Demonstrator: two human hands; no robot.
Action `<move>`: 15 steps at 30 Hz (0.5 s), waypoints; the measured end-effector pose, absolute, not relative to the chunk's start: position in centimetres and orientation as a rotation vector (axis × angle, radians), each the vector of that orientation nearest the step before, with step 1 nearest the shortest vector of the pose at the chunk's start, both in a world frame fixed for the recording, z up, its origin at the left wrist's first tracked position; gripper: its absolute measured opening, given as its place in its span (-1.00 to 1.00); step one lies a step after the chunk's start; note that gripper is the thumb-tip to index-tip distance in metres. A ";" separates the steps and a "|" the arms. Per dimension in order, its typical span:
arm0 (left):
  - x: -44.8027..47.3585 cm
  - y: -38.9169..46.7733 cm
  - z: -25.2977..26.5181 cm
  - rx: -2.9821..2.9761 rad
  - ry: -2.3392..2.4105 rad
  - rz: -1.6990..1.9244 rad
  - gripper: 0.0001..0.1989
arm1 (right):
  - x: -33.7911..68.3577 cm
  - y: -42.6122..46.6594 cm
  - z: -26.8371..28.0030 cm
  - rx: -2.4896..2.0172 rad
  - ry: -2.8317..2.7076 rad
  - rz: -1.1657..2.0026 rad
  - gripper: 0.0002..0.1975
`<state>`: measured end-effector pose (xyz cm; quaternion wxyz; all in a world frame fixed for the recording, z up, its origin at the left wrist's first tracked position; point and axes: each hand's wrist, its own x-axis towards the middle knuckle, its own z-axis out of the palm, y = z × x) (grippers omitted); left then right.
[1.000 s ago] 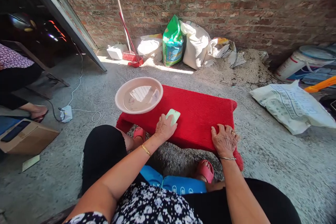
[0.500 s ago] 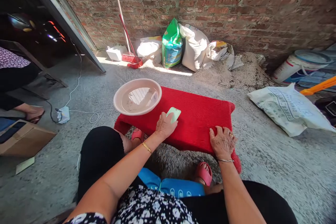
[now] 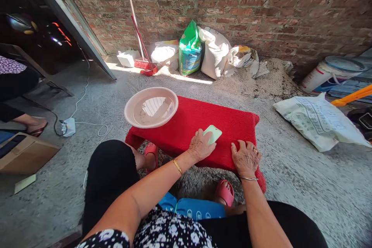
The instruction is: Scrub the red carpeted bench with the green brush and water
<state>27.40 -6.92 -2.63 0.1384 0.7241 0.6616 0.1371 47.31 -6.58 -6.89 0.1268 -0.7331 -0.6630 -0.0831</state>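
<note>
My left hand (image 3: 201, 146) is closed around a pale green scrubbing brush (image 3: 215, 134), flat-backed with a small hole at its far end. The brush rests on a red fuzzy cloth (image 3: 215, 110) draped over a low bench; its underside is hidden. My right hand (image 3: 246, 159) lies on the cloth near the bench's right end, fingers spread, holding nothing. A pale pink basin (image 3: 128, 115) of water stands on the bench's left end, up and left of my left hand.
Along the brick wall stand a broom with a red dustpan (image 3: 149, 70), a green bag (image 3: 190, 52) and white sacks (image 3: 215, 54). On the right lie a flat white sack (image 3: 316, 118) and a bucket (image 3: 328, 75). A cardboard box (image 3: 27, 153), a power strip (image 3: 69, 127) and a seated person are left.
My left hand has slid the brush to the right across the red cloth, nearer my right hand. My right hand has stayed in place.
</note>
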 end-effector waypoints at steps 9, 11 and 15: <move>23.7 -5.3 -3.1 1.909 2.217 0.306 -0.50 | 47.2 -6.5 -6.8 -2.142 -1.916 -0.208 -0.59; 26.2 -5.9 -3.7 2.007 2.111 0.318 -0.49 | 47.3 -6.5 -6.8 -2.144 -1.915 -0.211 -0.59; 29.5 -7.0 -3.7 2.154 1.833 0.351 -0.45 | 47.4 -6.6 -7.0 -2.141 -1.918 -0.220 -0.59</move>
